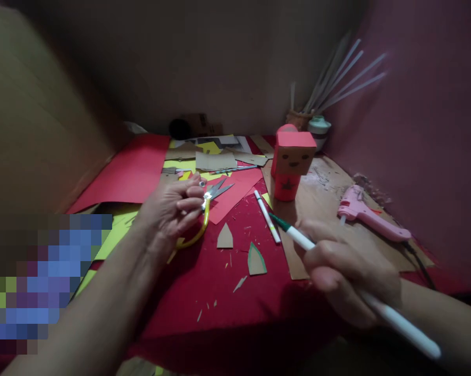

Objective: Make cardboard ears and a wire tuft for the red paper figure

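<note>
Where gripped, green-tipped marker (pixel 400 322) hidden.

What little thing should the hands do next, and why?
I'd probably bring the green-tipped marker in the right hand to the edge of the plain pointed cardboard piece. The green-edged cardboard piece beside it has green along its curved sides, while the plain one shows none.
</note>
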Demonstrator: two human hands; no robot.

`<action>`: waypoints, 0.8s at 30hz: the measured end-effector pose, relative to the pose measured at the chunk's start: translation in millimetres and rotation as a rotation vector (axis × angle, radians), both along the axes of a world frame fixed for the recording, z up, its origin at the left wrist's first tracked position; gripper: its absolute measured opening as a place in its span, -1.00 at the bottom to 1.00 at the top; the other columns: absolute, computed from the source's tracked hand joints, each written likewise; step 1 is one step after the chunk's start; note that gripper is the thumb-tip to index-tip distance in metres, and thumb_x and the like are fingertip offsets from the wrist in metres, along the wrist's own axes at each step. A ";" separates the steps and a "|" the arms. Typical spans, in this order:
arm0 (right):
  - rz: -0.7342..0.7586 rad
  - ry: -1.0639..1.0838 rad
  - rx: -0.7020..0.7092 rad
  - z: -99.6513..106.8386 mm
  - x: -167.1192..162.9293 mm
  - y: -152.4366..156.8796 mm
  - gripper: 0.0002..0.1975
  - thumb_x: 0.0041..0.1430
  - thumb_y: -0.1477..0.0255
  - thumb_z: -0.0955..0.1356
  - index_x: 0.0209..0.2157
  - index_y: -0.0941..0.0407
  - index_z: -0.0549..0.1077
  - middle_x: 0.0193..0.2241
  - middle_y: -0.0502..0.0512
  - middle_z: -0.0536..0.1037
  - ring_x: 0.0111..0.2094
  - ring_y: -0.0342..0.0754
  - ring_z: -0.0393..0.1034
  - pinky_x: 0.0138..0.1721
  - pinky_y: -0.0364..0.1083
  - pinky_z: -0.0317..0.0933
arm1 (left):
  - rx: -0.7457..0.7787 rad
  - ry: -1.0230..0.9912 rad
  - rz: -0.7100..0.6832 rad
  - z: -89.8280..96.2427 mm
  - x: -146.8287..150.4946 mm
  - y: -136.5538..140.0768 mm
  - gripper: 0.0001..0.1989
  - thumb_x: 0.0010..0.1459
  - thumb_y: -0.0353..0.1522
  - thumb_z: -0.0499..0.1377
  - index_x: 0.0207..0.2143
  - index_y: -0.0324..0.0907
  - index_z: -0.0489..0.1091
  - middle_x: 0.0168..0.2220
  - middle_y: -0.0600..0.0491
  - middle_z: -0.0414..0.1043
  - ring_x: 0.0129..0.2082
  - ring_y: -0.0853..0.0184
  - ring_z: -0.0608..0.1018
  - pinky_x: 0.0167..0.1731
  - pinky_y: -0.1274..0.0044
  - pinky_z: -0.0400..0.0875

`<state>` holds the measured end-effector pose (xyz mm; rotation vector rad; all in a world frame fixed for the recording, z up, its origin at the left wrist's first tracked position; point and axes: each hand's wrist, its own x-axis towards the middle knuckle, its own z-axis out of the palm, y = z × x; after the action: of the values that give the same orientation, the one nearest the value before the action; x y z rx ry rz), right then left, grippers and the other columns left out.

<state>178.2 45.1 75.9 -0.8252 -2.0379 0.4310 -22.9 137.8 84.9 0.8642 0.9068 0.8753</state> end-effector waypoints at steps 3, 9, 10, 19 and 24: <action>0.022 -0.052 -0.130 2.5 -0.3 5.1 -0.72 0.30 0.41 0.23 -0.53 0.08 0.26 -0.58 -0.04 0.22 -0.56 -0.16 0.13 -0.51 -0.13 0.05 | 0.201 0.211 -0.001 -5.2 4.7 0.2 -0.80 0.06 -0.34 0.21 -0.52 -0.17 0.24 -0.68 0.23 0.21 -0.82 0.59 0.18 -0.88 0.72 -0.03; 0.144 -0.510 -0.239 -3.6 -0.5 14.2 -0.87 0.14 0.48 0.38 -0.28 0.10 0.33 -0.32 0.06 0.44 -0.27 -0.04 0.23 -0.25 -0.07 0.17 | 0.516 0.637 -0.035 -26.8 11.7 5.5 -0.68 0.01 -0.39 0.21 -0.12 -0.19 0.41 -0.56 0.14 0.41 -0.64 0.46 0.39 -0.64 0.63 0.24; 0.152 -0.527 -0.229 -6.9 0.2 14.4 -0.90 0.16 0.51 0.35 -0.28 0.10 0.33 -0.32 0.06 0.43 -0.26 -0.04 0.21 -0.25 -0.07 0.16 | 0.548 0.671 -0.029 -28.2 9.4 6.7 -0.64 0.01 -0.37 0.21 -0.09 -0.19 0.41 -0.50 0.10 0.46 -0.58 0.42 0.44 -0.58 0.61 0.30; -0.028 -0.481 -0.132 -29.4 -7.5 45.5 -0.91 0.16 0.53 0.33 -0.38 0.12 0.30 -0.37 0.08 0.40 -0.30 -0.06 0.18 -0.26 -0.08 0.15 | 0.658 0.903 -0.034 -13.9 -0.7 12.2 -0.82 0.02 -0.34 0.16 -0.35 -0.19 0.53 -0.31 0.00 0.57 -0.31 0.25 0.53 -0.27 0.47 0.37; -0.045 -0.363 -0.152 -21.8 -11.4 50.6 -0.90 0.12 0.47 0.39 -0.39 0.14 0.36 -0.39 0.06 0.39 -0.33 -0.08 0.22 -0.30 -0.10 0.14 | 0.697 0.859 -0.251 -14.5 -2.6 14.5 -0.87 -0.03 -0.36 0.16 -0.46 -0.16 0.51 -0.46 0.05 0.54 -0.39 0.27 0.52 -0.35 0.48 0.36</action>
<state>166.8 95.8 54.0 -1.1049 -2.3338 0.4388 -25.6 152.2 70.3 2.0070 1.1932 0.5797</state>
